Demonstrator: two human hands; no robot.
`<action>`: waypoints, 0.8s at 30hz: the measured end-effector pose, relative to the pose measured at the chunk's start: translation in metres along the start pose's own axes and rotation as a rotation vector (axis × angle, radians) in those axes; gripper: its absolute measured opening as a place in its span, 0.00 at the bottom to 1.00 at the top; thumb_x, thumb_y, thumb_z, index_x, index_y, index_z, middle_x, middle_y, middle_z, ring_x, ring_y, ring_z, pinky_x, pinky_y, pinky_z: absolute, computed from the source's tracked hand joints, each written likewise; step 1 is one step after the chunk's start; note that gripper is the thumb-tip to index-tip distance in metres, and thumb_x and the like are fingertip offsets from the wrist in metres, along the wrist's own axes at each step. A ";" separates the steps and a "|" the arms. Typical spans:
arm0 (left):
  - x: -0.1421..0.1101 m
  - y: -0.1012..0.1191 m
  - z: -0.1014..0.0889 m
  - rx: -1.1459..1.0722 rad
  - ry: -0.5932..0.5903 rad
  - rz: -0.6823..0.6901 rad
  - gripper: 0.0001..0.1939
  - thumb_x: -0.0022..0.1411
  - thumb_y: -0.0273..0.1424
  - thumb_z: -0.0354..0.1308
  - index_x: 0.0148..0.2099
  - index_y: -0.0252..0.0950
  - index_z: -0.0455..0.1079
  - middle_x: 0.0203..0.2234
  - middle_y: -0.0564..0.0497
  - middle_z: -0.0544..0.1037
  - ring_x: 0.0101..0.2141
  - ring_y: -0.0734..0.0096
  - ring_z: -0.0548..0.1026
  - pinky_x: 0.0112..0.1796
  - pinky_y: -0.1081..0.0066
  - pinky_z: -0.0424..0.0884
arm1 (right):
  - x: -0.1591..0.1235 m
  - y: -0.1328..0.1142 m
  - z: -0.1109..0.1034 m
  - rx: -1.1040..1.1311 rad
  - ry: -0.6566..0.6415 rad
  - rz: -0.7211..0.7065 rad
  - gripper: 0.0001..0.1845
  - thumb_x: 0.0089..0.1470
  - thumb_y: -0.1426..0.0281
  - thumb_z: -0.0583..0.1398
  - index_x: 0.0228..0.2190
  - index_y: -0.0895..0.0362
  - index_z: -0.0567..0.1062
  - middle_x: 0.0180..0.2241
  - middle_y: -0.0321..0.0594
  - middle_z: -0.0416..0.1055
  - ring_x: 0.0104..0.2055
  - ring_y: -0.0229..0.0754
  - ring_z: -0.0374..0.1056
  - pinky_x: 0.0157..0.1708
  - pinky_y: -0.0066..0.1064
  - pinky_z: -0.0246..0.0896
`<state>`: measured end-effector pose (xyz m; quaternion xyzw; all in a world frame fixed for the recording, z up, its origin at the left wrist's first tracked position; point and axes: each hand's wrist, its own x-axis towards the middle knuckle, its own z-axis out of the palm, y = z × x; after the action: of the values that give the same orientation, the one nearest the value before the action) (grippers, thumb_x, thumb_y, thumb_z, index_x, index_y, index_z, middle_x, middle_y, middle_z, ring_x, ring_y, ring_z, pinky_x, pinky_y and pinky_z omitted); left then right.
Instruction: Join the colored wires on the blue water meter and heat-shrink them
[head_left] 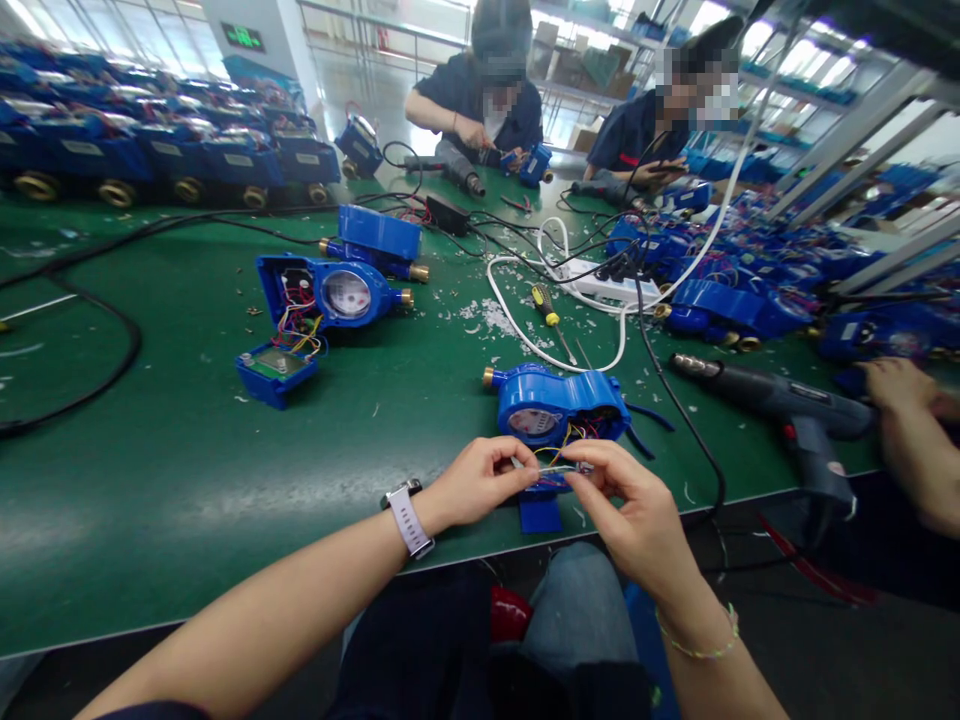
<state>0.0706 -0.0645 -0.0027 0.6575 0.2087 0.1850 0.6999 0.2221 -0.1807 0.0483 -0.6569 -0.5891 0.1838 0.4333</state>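
In front of me on the green bench lies a blue water meter (pixel 564 392) with its housing open and coloured wires coming out. My left hand (pixel 480 480) is closed, thumb and index finger pinching a thin pale wire (pixel 553 469). At the other end of that wire, my right hand (pixel 626 495) pinches too, its fingers close to the left ones. Just below the wire sits the meter's blue cover (pixel 541 513), near the bench edge. Where exactly the wire ends is hidden by the fingertips.
A heat gun (pixel 772 395) rests at right, beside a co-worker's hand (pixel 900 385). Beyond my meter lie a yellow-black screwdriver (pixel 551 312), white scraps and a power strip (pixel 611 283). Another opened meter (pixel 330 290) is at left. Rows of meters (pixel 172 150) stand behind; two people work opposite.
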 end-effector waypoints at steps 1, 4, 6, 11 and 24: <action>0.000 0.001 0.000 0.003 -0.005 0.002 0.15 0.57 0.41 0.58 0.33 0.32 0.70 0.25 0.52 0.69 0.26 0.74 0.63 0.27 0.75 0.58 | 0.000 0.001 0.002 -0.030 -0.017 -0.021 0.07 0.57 0.74 0.59 0.38 0.55 0.75 0.39 0.37 0.70 0.26 0.33 0.63 0.25 0.25 0.59; -0.001 0.003 0.000 0.000 -0.015 -0.004 0.14 0.57 0.39 0.57 0.33 0.31 0.69 0.25 0.53 0.68 0.24 0.76 0.60 0.26 0.75 0.56 | 0.000 0.003 0.007 -0.079 -0.032 -0.035 0.04 0.58 0.74 0.59 0.35 0.55 0.75 0.33 0.35 0.71 0.25 0.34 0.63 0.26 0.26 0.58; -0.002 0.003 0.001 -0.012 -0.016 -0.005 0.14 0.57 0.39 0.58 0.33 0.31 0.69 0.27 0.52 0.68 0.24 0.77 0.59 0.26 0.75 0.56 | 0.001 0.003 0.009 -0.093 -0.051 -0.029 0.04 0.58 0.74 0.59 0.33 0.55 0.74 0.31 0.35 0.70 0.26 0.35 0.63 0.27 0.27 0.58; -0.002 0.003 0.004 -0.031 0.002 0.042 0.13 0.58 0.38 0.58 0.35 0.31 0.70 0.30 0.50 0.71 0.26 0.76 0.63 0.28 0.74 0.59 | 0.003 -0.003 0.014 -0.006 -0.042 0.005 0.06 0.58 0.73 0.59 0.28 0.56 0.73 0.30 0.36 0.69 0.29 0.37 0.64 0.27 0.27 0.57; 0.001 -0.001 0.004 -0.200 0.001 -0.046 0.17 0.54 0.42 0.63 0.31 0.32 0.69 0.23 0.54 0.70 0.25 0.75 0.66 0.27 0.75 0.61 | 0.011 -0.006 0.000 0.209 0.099 0.183 0.07 0.60 0.67 0.58 0.32 0.56 0.73 0.19 0.31 0.63 0.18 0.32 0.56 0.19 0.24 0.52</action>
<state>0.0736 -0.0670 -0.0034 0.5794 0.2044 0.1892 0.7659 0.2209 -0.1710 0.0554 -0.6674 -0.4824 0.2501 0.5093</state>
